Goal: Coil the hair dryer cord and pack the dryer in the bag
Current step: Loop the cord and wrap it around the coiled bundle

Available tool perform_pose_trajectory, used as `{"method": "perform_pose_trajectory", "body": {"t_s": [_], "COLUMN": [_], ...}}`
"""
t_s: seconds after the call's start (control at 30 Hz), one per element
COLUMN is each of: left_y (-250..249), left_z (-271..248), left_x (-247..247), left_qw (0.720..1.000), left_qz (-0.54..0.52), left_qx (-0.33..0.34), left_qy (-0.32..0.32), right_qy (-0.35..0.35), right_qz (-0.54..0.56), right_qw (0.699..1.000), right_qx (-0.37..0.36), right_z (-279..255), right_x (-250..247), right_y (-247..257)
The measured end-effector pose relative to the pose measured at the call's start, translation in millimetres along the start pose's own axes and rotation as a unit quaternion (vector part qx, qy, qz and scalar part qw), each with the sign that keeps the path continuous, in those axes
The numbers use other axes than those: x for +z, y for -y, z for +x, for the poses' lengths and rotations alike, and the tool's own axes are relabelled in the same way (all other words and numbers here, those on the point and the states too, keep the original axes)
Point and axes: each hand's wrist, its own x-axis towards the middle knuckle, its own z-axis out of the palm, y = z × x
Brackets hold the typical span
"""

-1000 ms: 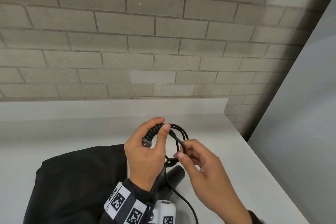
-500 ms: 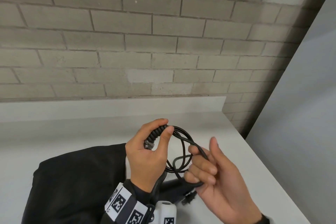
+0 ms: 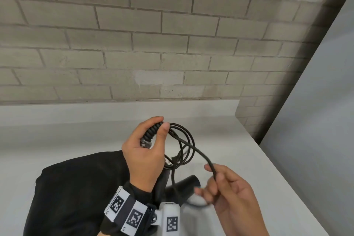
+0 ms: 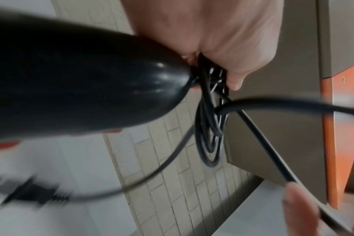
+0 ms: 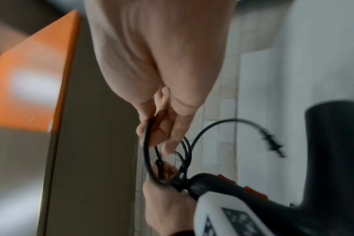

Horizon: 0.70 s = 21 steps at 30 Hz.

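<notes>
My left hand grips the ribbed end of the black hair dryer's cord together with several coiled loops, held above the counter. The dryer hangs below that hand, its handle filling the left wrist view and its barrel at the right of the right wrist view. My right hand pinches the loose cord strand lower right of the coil. The plug dangles free, blurred. A black bag lies flat on the counter under my left forearm.
A white counter runs to a low white upstand against a grey brick wall. A grey partition borders the counter's right edge. An orange panel shows in the wrist views beyond the partition.
My right hand has slid down the cord and away to the lower right, drawing a strand out from the coil. The left hand has kept its grip in place.
</notes>
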Motion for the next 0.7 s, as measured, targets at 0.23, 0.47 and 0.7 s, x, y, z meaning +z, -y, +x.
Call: {"method": "perform_pose_trajectory", "body": {"t_s": [0.23, 0.47, 0.7], "left_y": [2.6, 4.5, 3.8], "left_z": [-0.2, 2.9, -1.3], "left_x": [-1.1, -5.8, -4.0], "left_qw": [1.0, 1.0, 0.999], "left_qz": [0.0, -0.014, -0.026], "left_qx": [0.006, -0.021, -0.03], "left_qy": [0.004, 0.009, 0.023], "right_qy": [0.047, -0.029, -0.091], "right_qz": [-0.235, -0.09, -0.054], "right_qw": [0.971, 0.995, 0.994], "right_qx": [-0.011, 0.008, 0.018], "right_z": [-8.4, -21.0, -29.1], "right_x": [-33.1, -40.4, -31.3], "right_y": [-13.6, -19.2, 34.8]}}
